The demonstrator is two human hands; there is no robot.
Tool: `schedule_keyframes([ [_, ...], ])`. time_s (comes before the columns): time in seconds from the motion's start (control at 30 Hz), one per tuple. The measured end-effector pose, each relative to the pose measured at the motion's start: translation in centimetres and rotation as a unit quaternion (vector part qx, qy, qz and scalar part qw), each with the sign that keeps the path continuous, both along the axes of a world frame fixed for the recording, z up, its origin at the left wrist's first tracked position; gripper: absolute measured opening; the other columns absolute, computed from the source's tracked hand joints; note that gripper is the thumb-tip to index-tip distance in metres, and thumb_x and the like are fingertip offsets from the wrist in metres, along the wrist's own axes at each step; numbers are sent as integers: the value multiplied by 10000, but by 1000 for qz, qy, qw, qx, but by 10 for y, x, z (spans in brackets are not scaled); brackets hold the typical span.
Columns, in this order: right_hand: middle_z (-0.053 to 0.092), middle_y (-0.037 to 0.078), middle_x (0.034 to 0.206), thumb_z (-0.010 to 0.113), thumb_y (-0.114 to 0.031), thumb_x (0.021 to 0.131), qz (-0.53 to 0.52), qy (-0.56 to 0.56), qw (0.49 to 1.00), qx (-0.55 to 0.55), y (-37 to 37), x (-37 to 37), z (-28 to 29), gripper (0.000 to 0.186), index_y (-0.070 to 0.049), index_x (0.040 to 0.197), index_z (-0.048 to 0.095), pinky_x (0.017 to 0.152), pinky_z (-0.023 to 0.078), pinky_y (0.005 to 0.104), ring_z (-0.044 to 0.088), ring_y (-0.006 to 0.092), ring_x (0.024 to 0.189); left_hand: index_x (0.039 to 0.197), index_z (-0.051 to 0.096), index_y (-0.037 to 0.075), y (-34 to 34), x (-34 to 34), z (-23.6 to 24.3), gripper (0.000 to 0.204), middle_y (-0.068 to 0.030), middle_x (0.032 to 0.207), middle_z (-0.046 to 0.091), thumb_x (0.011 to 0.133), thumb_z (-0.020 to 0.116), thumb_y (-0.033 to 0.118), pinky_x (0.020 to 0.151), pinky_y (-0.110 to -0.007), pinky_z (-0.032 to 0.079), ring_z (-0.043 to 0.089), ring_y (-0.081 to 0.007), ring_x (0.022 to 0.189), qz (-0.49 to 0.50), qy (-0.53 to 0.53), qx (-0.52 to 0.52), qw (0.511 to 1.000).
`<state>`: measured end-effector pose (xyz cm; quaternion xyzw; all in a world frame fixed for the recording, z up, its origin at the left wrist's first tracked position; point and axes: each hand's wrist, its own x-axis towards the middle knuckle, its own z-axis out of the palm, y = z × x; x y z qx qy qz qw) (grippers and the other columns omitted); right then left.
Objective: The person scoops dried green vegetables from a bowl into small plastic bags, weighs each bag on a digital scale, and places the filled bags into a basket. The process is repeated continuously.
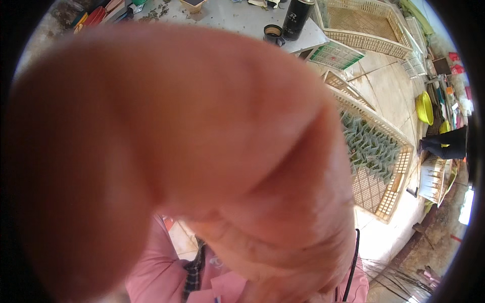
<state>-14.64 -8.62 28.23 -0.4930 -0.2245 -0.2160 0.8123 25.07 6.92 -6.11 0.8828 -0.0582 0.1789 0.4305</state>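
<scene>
Most of the view is filled by my right hand (227, 141), held very close to the camera. Its wrist rises from the lower edge, right of the middle, and a bent finger reaches over to the left. The fingers are blurred and partly cut off, so I cannot make out whether they hold anything. Pink clothing (156, 267) shows below it on the left; my left hand is not visible. Just beyond the hand, on a grey table (235, 19), stand a black bottle (298, 19) and a small black cup (273, 34).
On the tiled floor at right, a cream plastic crate (400, 169) holds rows of spiky grey-green pieces (371, 144). Another crate (369, 46) stands farther back. Along the right side are a yellow basin (424, 108), a person's dark-clothed leg (447, 144) and a white basket (433, 178).
</scene>
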Motion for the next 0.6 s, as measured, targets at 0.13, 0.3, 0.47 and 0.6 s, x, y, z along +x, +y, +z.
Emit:
schedule_keyframes([
  [0.13, 539, 109, 989, 596, -42, 776, -19, 8, 1000, 6, 8, 5, 4, 263, -17, 1017, 494, 953, 431, 386, 579, 236, 946, 949, 634, -20, -2, 10, -4, 189, -160, 920, 650, 927, 538, 141, 790, -366, 540, 632, -224, 813, 66, -95, -58, 992],
  [0.3, 544, 75, 908, 565, -2, 756, -40, 129, 991, -5, 13, 10, -50, 219, -31, 961, 493, 947, 428, 375, 587, 208, 887, 1013, 550, -37, -9, -88, 98, 190, -153, 1031, 617, 952, 484, 131, 716, -335, 583, 614, -191, 822, 19, -39, -353, 935],
  [0.47, 693, 156, 955, 621, -137, 791, -120, 391, 867, -283, -21, 26, -248, 221, -39, 983, 669, 779, 538, 380, 683, 271, 910, 1099, 513, -18, -80, -138, 125, 201, -137, 1150, 584, 985, 473, 142, 760, -322, 591, 594, -168, 966, -101, -41, -359, 927],
  [0.6, 688, 147, 990, 604, -151, 767, -94, 550, 698, -449, -53, 15, -346, 247, -78, 990, 680, 809, 528, 441, 659, 326, 948, 1077, 527, -12, -138, -151, 109, 178, -134, 1160, 586, 980, 486, 131, 768, -298, 578, 606, -178, 944, -155, -64, -293, 941],
])
